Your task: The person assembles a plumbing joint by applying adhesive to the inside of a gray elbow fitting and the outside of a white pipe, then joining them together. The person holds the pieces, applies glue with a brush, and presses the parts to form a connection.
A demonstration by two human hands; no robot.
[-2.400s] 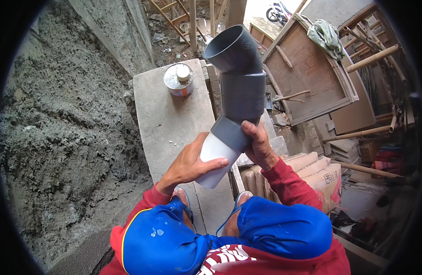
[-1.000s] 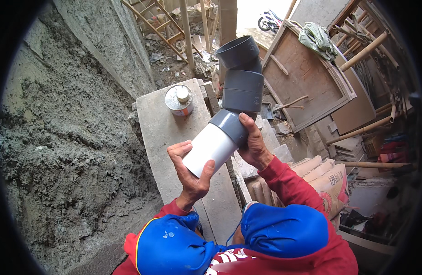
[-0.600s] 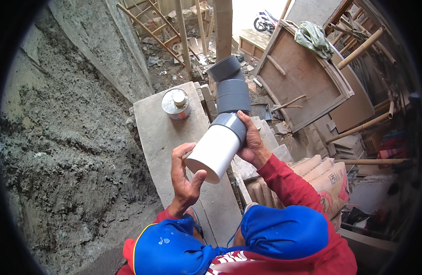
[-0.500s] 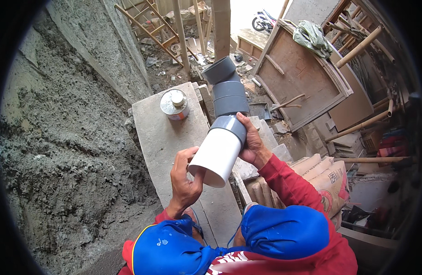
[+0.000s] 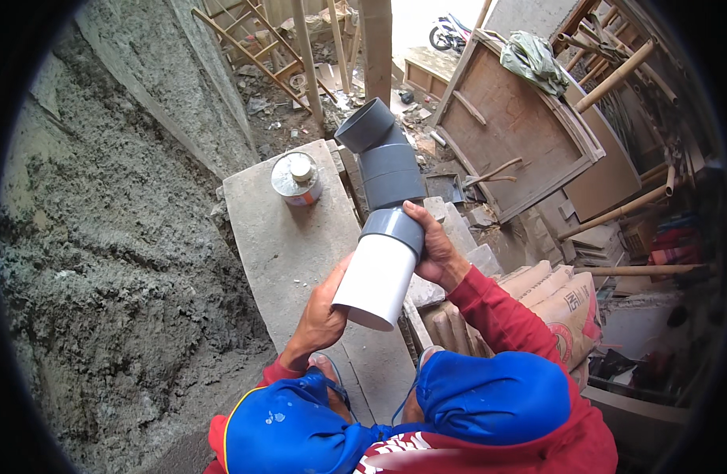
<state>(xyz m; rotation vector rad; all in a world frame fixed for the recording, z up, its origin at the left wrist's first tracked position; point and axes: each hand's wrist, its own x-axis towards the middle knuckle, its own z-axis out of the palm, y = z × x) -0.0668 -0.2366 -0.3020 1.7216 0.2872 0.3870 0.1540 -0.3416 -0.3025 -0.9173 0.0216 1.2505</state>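
A grey PVC pipe fitting point(image 5: 390, 175) with angled sockets points away from me, and a short white pipe point(image 5: 374, 276) is joined to its near end. My right hand point(image 5: 438, 246) grips the right side, thumb up by the grey collar. Along the left side of the white pipe lies my left hand point(image 5: 325, 312), its fingers mostly hidden behind or beneath it. The open end of the white pipe faces me, tilted down. To the left of the fitting, a round metal can point(image 5: 297, 179) with a white cap stands on the concrete-coloured board point(image 5: 276, 245).
A rough cement wall point(image 5: 134, 261) rises on the left. Paper sacks point(image 5: 557, 308) are stacked at my right. Farther off are a wooden panel point(image 5: 513, 130), bamboo poles point(image 5: 616, 75), a wooden ladder point(image 5: 264, 51) and rubble on the ground.
My left hand has shifted from the white pipe's open end, where a finger was inside, to its left side. The pipe piece has turned slightly. My right hand keeps its hold.
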